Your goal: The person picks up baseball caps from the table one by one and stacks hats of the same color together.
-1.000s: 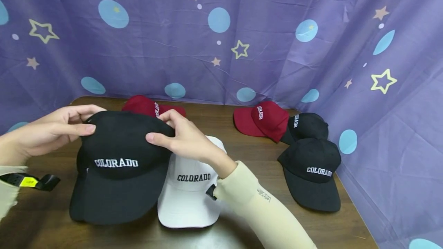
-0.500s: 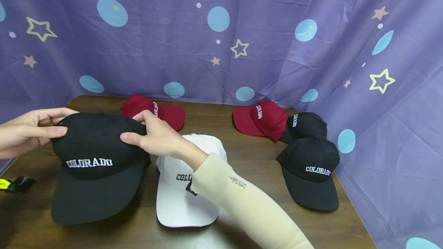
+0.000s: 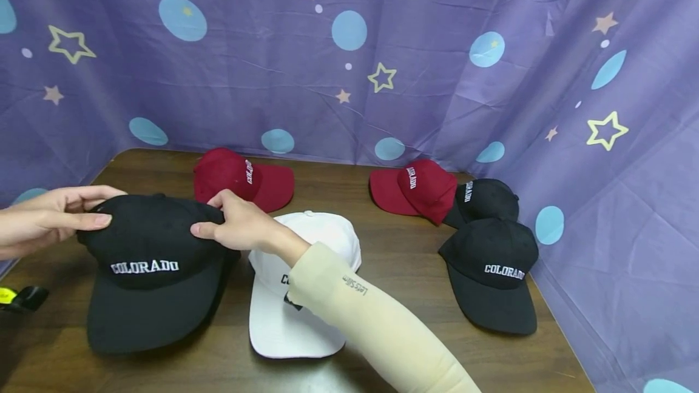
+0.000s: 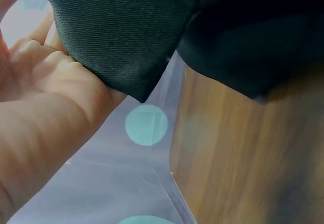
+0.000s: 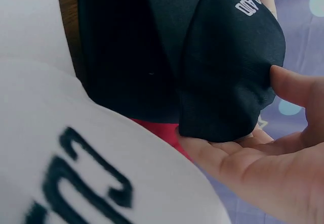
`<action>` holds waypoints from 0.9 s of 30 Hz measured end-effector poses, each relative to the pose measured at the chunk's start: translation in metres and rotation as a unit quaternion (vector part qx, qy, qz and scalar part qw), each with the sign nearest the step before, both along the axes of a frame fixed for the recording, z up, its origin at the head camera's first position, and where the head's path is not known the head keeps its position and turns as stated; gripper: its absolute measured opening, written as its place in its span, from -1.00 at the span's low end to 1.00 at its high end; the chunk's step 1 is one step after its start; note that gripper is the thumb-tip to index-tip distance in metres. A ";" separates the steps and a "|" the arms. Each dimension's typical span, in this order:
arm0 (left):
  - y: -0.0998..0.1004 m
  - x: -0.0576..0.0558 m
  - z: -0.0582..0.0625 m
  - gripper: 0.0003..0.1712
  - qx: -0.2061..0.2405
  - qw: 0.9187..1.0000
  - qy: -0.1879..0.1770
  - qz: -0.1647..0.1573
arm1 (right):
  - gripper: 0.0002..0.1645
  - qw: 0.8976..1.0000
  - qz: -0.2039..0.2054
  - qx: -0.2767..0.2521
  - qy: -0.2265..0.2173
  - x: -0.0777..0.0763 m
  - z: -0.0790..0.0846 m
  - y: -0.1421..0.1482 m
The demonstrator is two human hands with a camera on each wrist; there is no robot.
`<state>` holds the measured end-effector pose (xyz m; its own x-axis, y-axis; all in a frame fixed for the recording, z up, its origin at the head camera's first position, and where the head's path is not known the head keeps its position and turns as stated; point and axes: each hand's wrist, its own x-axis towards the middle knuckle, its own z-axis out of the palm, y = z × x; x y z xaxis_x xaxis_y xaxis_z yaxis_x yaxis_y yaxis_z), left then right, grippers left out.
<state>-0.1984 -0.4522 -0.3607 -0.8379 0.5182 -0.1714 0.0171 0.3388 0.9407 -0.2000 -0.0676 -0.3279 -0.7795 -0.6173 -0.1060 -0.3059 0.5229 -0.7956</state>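
Note:
Both hands grip a black baseball cap (image 3: 153, 235) with white COLORADO lettering at the table's left, brim facing me. My left hand (image 3: 60, 220) pinches the left side of its crown, thumb in front. On the crown's other side, my right hand (image 3: 243, 223) pinches with thumb in front and fingers behind. A second dark cap part (image 5: 126, 47) shows below the held cap in the right wrist view, mostly hidden in the head view. Beside them, a white cap (image 3: 297, 326) lies on the table, partly covered by my right sleeve.
Behind the hands a red cap (image 3: 273, 187) lies on the wooden table (image 3: 393, 296). At the right sit another red cap (image 3: 428, 187), a black cap (image 3: 488, 199) and a nearer black cap (image 3: 494, 278). A purple patterned curtain (image 3: 273, 47) borders the table.
Both hands have carried the black cap left, away from the white cap, and then slightly lower. The red cap at the back left shows more fully now.

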 end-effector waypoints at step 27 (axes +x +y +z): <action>0.020 0.010 -0.030 -0.42 -0.148 0.981 0.107 0.064 | -0.29 0.985 0.017 0.148 0.082 -0.001 -0.022 -0.017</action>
<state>-0.1881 -0.4319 -0.3905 -0.9260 0.3607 -0.1112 0.1438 0.6095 0.7797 -0.2008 -0.0845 -0.3502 -0.7803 -0.6046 -0.1603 -0.4393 0.7121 -0.5477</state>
